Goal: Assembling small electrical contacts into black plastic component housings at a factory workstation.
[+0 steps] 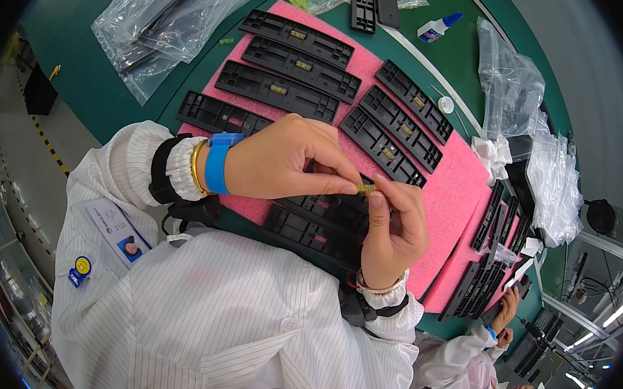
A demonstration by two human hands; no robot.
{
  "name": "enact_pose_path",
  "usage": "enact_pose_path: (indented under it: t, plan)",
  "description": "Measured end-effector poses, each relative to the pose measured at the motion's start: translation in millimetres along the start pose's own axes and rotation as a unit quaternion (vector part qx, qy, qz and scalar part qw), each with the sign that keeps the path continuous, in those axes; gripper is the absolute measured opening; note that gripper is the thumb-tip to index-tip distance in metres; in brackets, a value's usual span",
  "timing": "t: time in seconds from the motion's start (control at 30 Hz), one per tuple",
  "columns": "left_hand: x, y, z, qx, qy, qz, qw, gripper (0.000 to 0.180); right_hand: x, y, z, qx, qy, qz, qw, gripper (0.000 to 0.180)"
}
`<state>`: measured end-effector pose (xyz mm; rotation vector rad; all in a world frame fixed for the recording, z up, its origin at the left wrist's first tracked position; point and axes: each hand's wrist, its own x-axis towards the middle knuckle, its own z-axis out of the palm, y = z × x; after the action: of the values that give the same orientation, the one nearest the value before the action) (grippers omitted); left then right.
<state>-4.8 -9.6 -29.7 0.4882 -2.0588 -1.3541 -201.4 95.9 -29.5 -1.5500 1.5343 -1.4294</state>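
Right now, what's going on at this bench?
A person in a white striped coat holds a tiny yellow-green part pinched between the left hand and the right hand, above a pink foam mat. Long black plastic pieces lie in rows on the mat. A co-worker's hand works nearby.

Matt black plastic strips lay on a soft pink foam mat; glossy clear plastic bags crinkled at upper left; the surface looked smooth green.

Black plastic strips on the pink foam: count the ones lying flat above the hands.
7: four stacked at left, three at right. More lie partly hidden beneath the hands.
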Motion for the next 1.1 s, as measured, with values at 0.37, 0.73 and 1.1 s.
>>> enact_pose_path:
  t: [0.37, 0.73, 1.1]
  plan:
    - [-0.3, -2.5, 2.1, -0.023, -0.014, -0.001, 1.0, 0.015, -0.5, 2.2, 0.2, 0.011, -0.009, 0.017, 1.0, 0.012]
    - [0.5, -2.4, 1.8, -0.025, -0.025, -0.01, 0.999, 0.011, -3.1, 6.1, -0.4, 0.064, -0.009, 0.06, 0.996, 0.01]
    - [-0.4, -0.9, 1.5, -0.048, -0.039, -0.043, 0.997, 0.015, -3.0, 5.1, -1.2, 0.078, -0.013, 0.08, 0.994, 0.011]
